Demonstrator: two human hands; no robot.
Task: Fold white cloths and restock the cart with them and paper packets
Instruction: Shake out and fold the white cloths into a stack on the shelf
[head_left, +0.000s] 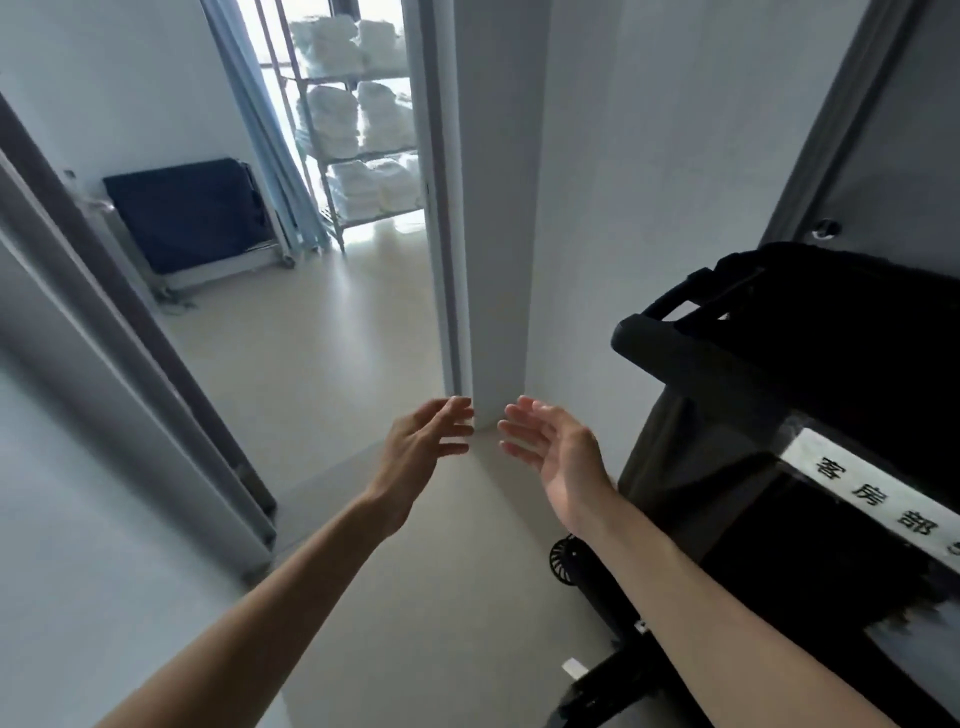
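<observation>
Stacks of folded white cloths (358, 119) fill a wire shelving rack (332, 156) in the far room, seen through an open doorway, as a person stands in the corridor beside a black housekeeping cart (810, 415).

The cloths sit well apart from both hands; the cart, labelled with a white strip (872, 499), stands just to the right, near the right forearm; no paper packets show; the left hand (415, 447) and right hand (556, 452) are raised side by side, fingers loosely spread and holding nothing; the step in hand appears to be fetching cloths, best done by walking through the doorway, clear of the wall corner (493, 260), and lifting a whole stack with both palms beneath it so the folds hold; a dark blue bag frame (192, 213) stands against the far wall.
</observation>
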